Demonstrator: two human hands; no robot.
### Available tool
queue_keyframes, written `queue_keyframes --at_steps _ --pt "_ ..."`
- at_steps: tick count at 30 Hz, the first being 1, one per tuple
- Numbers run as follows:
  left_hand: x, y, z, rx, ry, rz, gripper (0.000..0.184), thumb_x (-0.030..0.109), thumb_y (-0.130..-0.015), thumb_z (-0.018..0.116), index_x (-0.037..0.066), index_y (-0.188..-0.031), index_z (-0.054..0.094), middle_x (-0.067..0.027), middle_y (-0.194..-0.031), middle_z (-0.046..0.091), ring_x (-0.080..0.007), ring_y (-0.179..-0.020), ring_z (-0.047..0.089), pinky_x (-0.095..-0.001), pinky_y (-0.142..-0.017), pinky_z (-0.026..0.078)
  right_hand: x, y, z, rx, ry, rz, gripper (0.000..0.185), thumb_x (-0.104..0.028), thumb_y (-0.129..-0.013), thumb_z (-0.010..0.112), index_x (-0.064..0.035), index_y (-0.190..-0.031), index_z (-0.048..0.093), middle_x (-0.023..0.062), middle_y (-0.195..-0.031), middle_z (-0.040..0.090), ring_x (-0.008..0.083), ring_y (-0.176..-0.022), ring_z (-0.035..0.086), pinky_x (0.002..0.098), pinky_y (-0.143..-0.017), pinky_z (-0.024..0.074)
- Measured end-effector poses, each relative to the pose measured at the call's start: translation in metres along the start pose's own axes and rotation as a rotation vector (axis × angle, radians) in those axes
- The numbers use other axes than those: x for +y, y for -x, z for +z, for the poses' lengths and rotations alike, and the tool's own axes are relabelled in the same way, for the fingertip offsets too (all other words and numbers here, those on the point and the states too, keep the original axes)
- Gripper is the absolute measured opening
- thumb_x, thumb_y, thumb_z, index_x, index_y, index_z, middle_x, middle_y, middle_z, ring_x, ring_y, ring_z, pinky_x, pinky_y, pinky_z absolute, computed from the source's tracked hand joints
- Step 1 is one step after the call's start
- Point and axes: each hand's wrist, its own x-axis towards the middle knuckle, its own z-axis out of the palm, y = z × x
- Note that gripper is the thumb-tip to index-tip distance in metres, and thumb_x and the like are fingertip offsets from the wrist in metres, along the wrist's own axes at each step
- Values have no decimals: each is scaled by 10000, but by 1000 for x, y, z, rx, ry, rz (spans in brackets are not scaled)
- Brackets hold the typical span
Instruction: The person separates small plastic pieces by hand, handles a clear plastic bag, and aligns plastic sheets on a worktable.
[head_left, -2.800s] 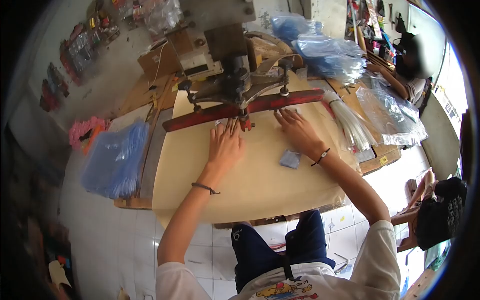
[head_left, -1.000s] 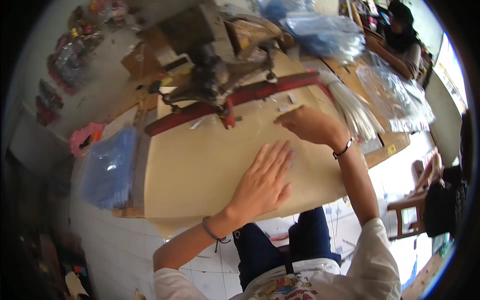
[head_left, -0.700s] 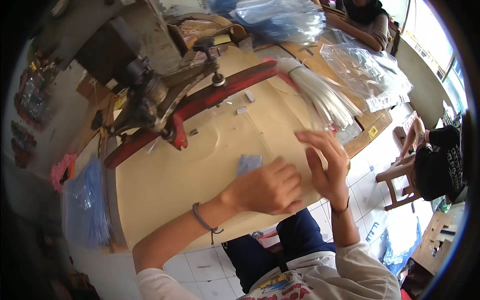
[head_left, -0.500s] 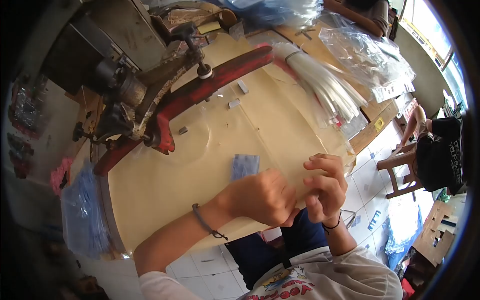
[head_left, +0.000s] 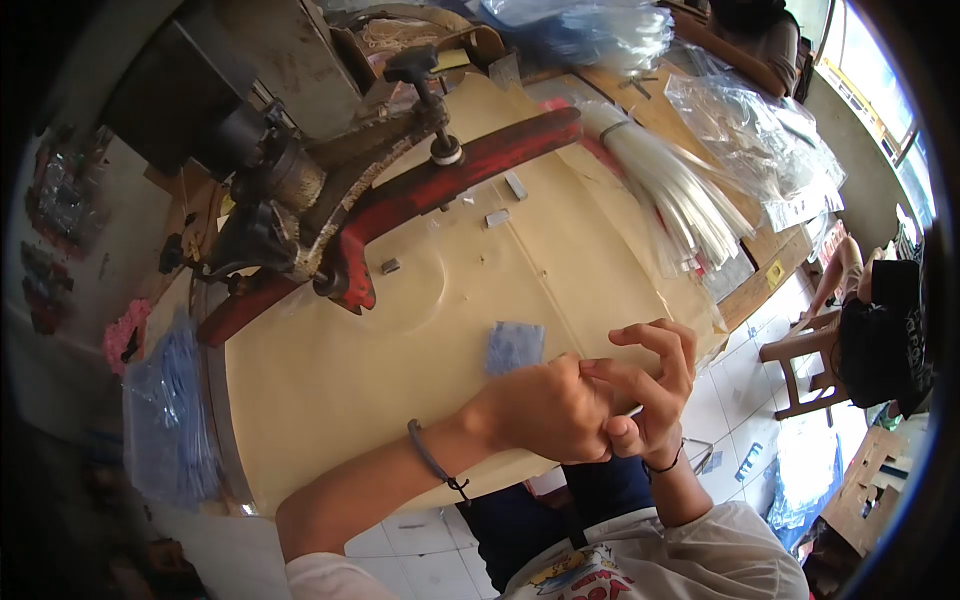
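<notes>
I log the left hand (head_left: 550, 408) curled, its grip unseen, the right hand (head_left: 655, 385) loosely parted against it; fingerwork seems best done near, clear of the far red bar (head_left: 485, 164).

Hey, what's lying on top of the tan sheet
A bluish plastic square lies near the left hand; farther off are two small grey blocks and a darker block. Anything under the red bar, left hand or right hand is covered and can't be seen.
</notes>
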Motion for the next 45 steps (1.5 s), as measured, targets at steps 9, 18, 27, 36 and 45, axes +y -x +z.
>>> queue_keyframes --at_steps 9,18,27,36,45 --pt "0 3 3 -38 87 -17 192 175 -736 666 119 -608 535 -47 -686 580 -195 -575 626 -363 -501 526 -5 -6 -4 -69 15 2 461 -530 -927 530 -166 -996 805 106 -1164 659 332 -1064 553 458 -916 458" --pt "-3 1 5 11 -18 18 356 109 -848 524 131 -505 432 -36 -527 526 -161 -467 570 -339 -449 465 -9 -13 -3 -92 37 21 460 -526 -950 511 -186 -1033 809 103 -1171 657 332 -1082 557 451 -938 458" --pt "-1 -6 -2 -23 -141 -100 310 238 -822 638 135 -591 459 14 -607 480 -191 -616 514 -357 -636 422 4 7 7 179 -43 10 334 -438 -926 652 -128 -895 772 118 -975 690 310 -870 591 404 -800 479" --pt "-1 -9 -8 -152 -224 -156 318 361 -933 561 106 -749 605 4 -687 539 -173 -665 525 -328 -607 418 5 10 6 194 -1 53 360 -491 -895 688 -146 -944 780 77 -960 673 276 -862 550 397 -774 482" --pt "0 -4 -5 -130 -243 -118 323 335 -921 552 128 -675 526 -3 -643 509 -173 -582 512 -312 -558 400 3 -1 -7 -30 -51 9 499 -618 -911 590 -175 -928 818 127 -1102 661 308 -993 565 421 -840 490"
